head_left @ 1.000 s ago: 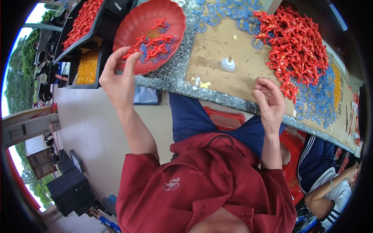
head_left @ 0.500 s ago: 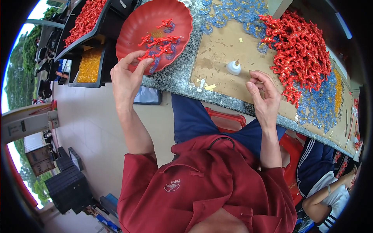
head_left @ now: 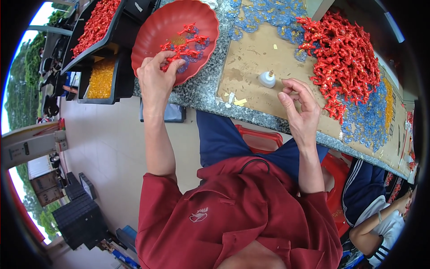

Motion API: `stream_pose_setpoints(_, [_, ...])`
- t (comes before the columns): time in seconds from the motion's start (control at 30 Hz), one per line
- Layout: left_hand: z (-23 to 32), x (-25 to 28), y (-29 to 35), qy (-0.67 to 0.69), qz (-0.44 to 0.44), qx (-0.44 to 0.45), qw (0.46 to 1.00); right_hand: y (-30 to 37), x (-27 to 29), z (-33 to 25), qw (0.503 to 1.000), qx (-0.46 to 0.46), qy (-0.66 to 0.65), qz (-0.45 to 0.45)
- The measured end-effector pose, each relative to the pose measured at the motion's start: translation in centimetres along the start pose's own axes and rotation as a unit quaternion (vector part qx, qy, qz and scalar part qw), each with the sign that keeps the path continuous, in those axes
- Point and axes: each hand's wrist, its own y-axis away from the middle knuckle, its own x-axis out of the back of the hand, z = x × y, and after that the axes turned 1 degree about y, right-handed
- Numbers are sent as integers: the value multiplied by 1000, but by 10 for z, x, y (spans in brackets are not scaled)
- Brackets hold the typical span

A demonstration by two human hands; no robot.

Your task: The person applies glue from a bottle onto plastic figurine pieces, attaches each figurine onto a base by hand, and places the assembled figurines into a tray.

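My left hand [head_left: 156, 80] is over the near rim of a red fluted bowl [head_left: 152, 27], its thumb and fingers closed on a small red figurine [head_left: 168, 64] with a clear blue piece at its end. The fingers partly hide the figurine. Several more red figurines with clear blue pieces [head_left: 192, 43] lie in the bowl. My right hand [head_left: 302, 107] hovers at the table's front edge, fingers loosely curled and thumb apart, with nothing visible in it. Just to its left, a small white bottle with a thin tip [head_left: 267, 79] stands on a cardboard sheet [head_left: 246, 58].
A large heap of red figurines [head_left: 342, 62] lies on the right, beside clear blue pieces [head_left: 365, 121]. More blue pieces [head_left: 264, 18] spread along the back. Black bins with red parts [head_left: 98, 27] and yellow parts [head_left: 101, 78] stand left. Another person's arm [head_left: 376, 228] shows lower right.
My left hand has moved slightly right, bringing the figurine close to the others in the bowl. The right hand stays nearly in place. The view has shifted a little.
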Motion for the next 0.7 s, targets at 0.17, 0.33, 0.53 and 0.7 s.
stream_pose_setpoints(0.17, [8,4,4,-46,-31,-73,996,-4,-1,1,1000,-11,4,-7])
stream_pose_setpoints(0.33, [40,5,5,-4,52,-150,987,-11,-12,1,993,20,116,-13])
stream_pose_setpoints(0.53, [93,-69,-1,119,-58,-144,981,-12,-16,15,977,118,180,-11])
stream_pose_setpoints(0.7, [103,-121,-26,-93,-12,-147,985,0,7,4,998,26,61,19])
